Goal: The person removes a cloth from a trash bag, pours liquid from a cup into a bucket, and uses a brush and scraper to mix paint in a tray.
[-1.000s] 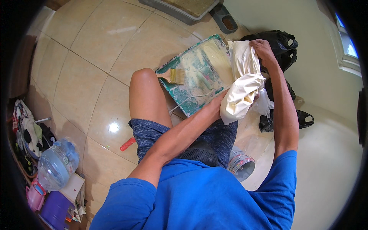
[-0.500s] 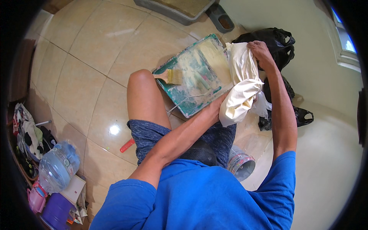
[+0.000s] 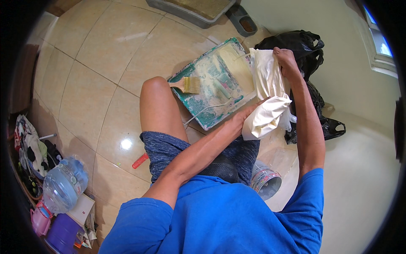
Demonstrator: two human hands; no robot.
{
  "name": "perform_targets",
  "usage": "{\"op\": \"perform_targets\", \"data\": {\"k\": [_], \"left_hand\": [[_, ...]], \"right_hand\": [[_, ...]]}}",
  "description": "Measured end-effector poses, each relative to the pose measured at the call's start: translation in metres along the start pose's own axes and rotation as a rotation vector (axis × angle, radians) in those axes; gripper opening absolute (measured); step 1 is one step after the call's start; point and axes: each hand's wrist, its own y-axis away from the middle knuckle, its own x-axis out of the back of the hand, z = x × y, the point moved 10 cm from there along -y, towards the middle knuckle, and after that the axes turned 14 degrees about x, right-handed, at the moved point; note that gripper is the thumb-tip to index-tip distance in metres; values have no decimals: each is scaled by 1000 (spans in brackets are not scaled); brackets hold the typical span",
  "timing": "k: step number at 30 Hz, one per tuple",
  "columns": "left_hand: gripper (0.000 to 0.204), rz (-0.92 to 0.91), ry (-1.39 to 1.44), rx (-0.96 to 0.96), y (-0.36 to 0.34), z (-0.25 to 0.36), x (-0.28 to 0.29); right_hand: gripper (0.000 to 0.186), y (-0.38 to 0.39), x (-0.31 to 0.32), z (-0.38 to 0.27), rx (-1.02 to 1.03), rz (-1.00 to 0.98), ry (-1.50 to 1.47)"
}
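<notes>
A cream, wrinkled, bag-like bundle (image 3: 266, 118) hangs over the right side of a paint-smeared green tray (image 3: 222, 72). My right hand (image 3: 284, 61) grips its upper end with fingers closed round the edge. My left hand (image 3: 253, 108) holds the lower, folded part, its fingers mostly hidden by the material. A wide brush (image 3: 190, 84) lies on the tray's left part beside my bare knee. A roller with a pale green sleeve (image 3: 222, 89) and a wire frame rests in the tray.
Black plastic bags (image 3: 306, 40) lie along the right wall. A grey bin (image 3: 211, 17) and bowl (image 3: 241, 21) stand at the back. A metal can (image 3: 266, 182) sits beside my right hip, a red handle (image 3: 139, 161) at my left. Clothes (image 3: 29, 144) and a water jug (image 3: 63, 186) crowd the left.
My right hand and the bundle's upper end have moved slightly down. The bundle's lower part has folded a little differently, and more of my left fingers shows at its edge.
</notes>
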Motion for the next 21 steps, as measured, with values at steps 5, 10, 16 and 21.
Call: {"op": "perform_targets", "data": {"k": [5, 10, 16, 21], "left_hand": [[34, 99, -28, 1, -4, -2, 11], [33, 273, -189, -84, -5, 2, 25], [32, 343, -335, -3, -4, -2, 39], [30, 509, -531, -73, 5, 12, 69]], "right_hand": [[19, 11, -7, -5, -17, -4, -35], [16, 21, -19, -6, -56, -180, -66], [14, 21, -10, 10, -14, -235, 7], [14, 44, -2, -11, 121, -188, 37]]}}
